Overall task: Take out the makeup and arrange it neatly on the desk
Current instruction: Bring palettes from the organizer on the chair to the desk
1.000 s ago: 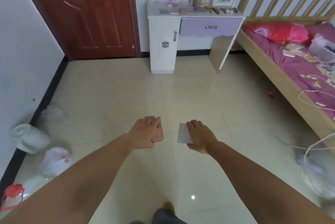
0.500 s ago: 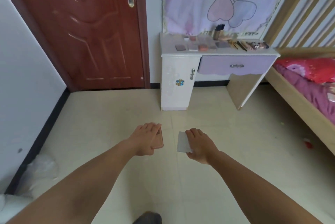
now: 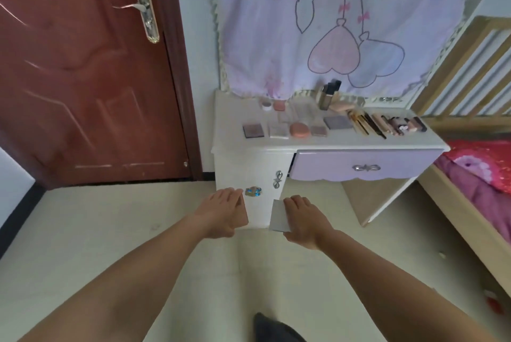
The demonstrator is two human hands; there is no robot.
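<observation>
Both hands grip flat makeup cases out in front of the body: the left hand [image 3: 224, 211] curls its fingers over a pink compact [image 3: 244, 213], of which only the right edge shows past the knuckles, and the right hand [image 3: 302, 220] pinches a grey-white rectangular palette [image 3: 279, 215] by its right side, thumb underneath and fingers on top. The two hands sit just beside each other, apart, with the palette at about 3 o'clock from the compact. At 12 o'clock from the hands stands the white desk [image 3: 235, 120], its top already carrying makeup: a dark square palette [image 3: 253, 130] at the left, a pale palette [image 3: 278, 130] next to it, a round peach compact [image 3: 299, 129], a small brownish palette [image 3: 318, 130], a grey palette [image 3: 338, 122], and a row of brushes and pencils [image 3: 367, 124] lying toward 2 o'clock. A dark-capped bottle [image 3: 327, 95] stands upright at the back, near a small white jar [image 3: 266, 105]. Below the top is a lilac drawer [image 3: 365, 168]. A red door [image 3: 83, 70] is at 10 o'clock and a bed with pink bedding [image 3: 481, 175] at 3 o'clock.
</observation>
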